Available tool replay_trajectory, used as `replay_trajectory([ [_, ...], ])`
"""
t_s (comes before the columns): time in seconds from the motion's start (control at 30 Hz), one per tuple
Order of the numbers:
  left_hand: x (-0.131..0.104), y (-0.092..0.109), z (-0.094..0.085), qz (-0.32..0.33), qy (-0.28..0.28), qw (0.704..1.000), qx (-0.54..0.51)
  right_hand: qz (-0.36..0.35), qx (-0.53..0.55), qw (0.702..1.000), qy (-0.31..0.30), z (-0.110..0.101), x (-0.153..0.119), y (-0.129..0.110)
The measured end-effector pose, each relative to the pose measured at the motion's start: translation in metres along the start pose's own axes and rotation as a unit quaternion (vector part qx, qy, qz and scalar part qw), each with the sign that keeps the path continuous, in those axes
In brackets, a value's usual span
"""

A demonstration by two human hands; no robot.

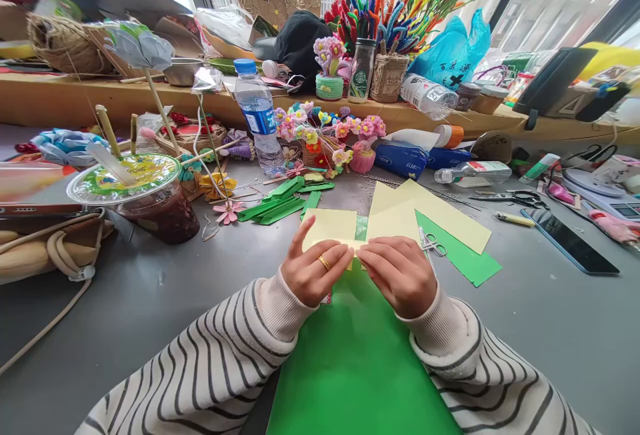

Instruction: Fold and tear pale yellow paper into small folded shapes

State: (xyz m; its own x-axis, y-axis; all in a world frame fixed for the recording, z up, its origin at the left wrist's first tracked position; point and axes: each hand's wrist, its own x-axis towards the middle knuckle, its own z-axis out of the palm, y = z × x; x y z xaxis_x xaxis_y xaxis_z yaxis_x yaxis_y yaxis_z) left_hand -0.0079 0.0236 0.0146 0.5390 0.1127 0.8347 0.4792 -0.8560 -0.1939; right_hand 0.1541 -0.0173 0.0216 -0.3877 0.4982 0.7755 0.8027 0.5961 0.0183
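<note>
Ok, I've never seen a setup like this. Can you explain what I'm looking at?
There's no machine here, just a person's bare left hand and right hand. The single picture comes from a camera worn on the head, looking forward and down, so the striped sleeves enter from below. Both hands pinch a small piece of pale yellow paper over a large green sheet on the grey table. Just beyond lie larger pale yellow sheets, with green strips to the left and small scissors by the right hand. Farther out are a drink cup at left and a phone at right.
</note>
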Motion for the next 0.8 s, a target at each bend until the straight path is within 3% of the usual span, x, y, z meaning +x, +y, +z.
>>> replay_trajectory([
  [0.13,0.0,-0.003,-0.001,-0.013,-0.005,1.0,-0.016,0.001,-0.02,1.0,0.005,-0.001,-0.001,-0.001],
  [0.27,-0.001,-0.019,-0.005,-0.073,-0.002,0.997,-0.02,0.041,-0.047,0.998,0.007,-0.005,-0.002,0.002],
  [0.47,-0.005,-0.036,-0.012,-0.142,0.051,0.988,0.035,0.069,-0.073,0.995,0.021,-0.005,-0.004,0.009],
  [0.67,0.002,-0.012,-0.005,-0.022,0.0,0.999,-0.036,-0.007,-0.022,1.0,0.0,-0.002,-0.002,0.003],
  [0.8,-0.001,-0.009,-0.001,-0.008,-0.011,0.998,-0.061,-0.028,-0.008,1.0,-0.001,-0.002,-0.001,-0.001],
])
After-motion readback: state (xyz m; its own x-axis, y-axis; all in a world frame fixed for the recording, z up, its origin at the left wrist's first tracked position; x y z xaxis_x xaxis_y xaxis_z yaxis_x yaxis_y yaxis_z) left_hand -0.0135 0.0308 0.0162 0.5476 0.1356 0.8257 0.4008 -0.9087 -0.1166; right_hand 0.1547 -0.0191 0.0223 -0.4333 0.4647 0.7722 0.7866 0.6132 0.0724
